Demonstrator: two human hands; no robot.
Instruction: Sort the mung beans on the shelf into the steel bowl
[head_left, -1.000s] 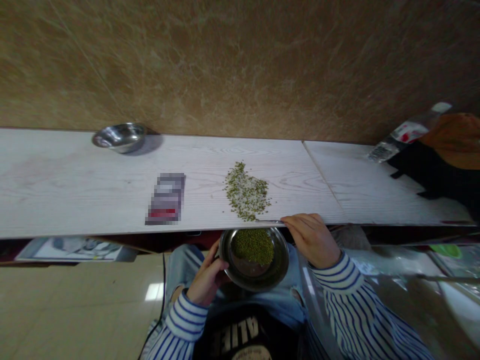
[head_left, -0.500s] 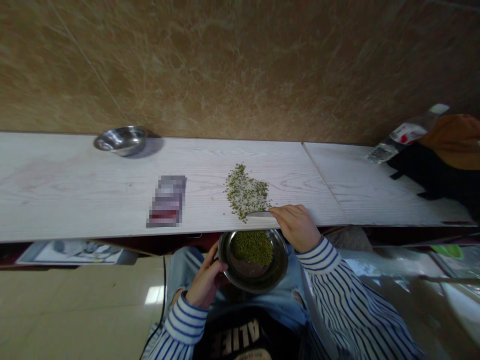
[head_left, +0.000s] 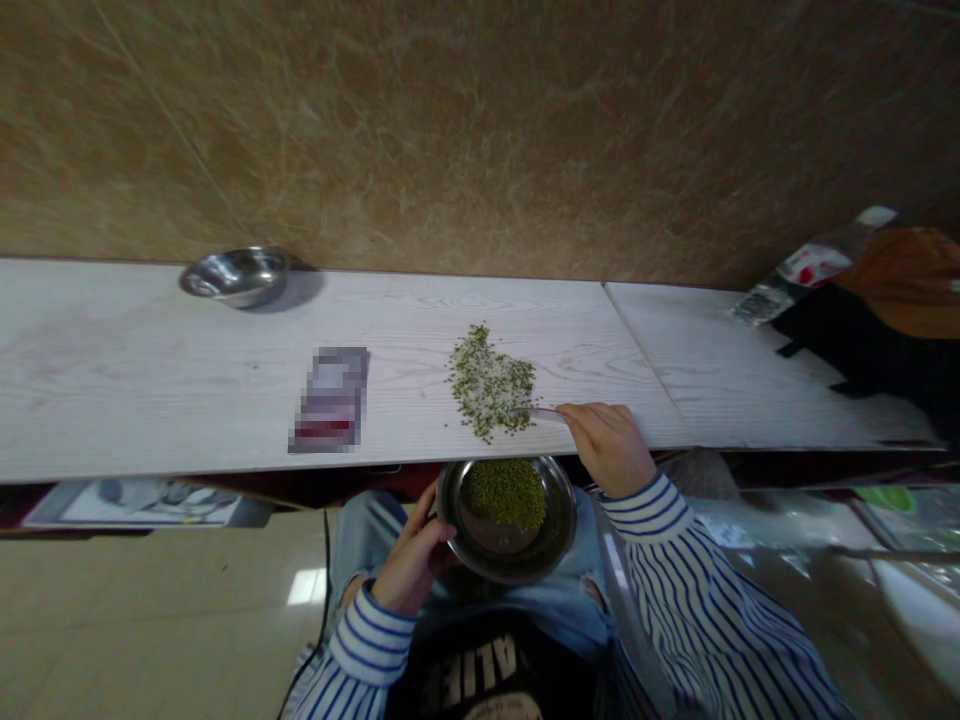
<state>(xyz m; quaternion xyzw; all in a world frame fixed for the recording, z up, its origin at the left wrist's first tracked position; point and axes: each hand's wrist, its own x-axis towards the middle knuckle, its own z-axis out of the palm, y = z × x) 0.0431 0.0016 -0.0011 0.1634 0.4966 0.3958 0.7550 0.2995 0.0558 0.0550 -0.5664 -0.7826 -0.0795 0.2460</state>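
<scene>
My left hand [head_left: 412, 562] grips the left rim of a steel bowl [head_left: 556, 545], thumb over the edge. The bowl is held above my lap, just under the front edge of the table, with green mung beans [head_left: 508, 492] in it. In my right hand [head_left: 611, 447] is a thin metal knife [head_left: 547, 413], pinched at its right end. Its tip touches the lower right of a spread pile of mung beans mixed with white rice-like grains [head_left: 491, 385] on the table. The fingers of my left hand under the bowl are hidden.
A second steel bowl [head_left: 236, 278] stands by the wall at the back left. A blurred-out flat item [head_left: 330, 400] lies left of the pile. At the right are a plastic bottle [head_left: 817, 262] and a black and brown bag or cloth [head_left: 900, 290]. The white table [head_left: 150, 400] is narrow.
My right hand has moved slightly right and up, and the knife has turned, its tip now at the pile's lower right. The bowl and my left hand stay in place.
</scene>
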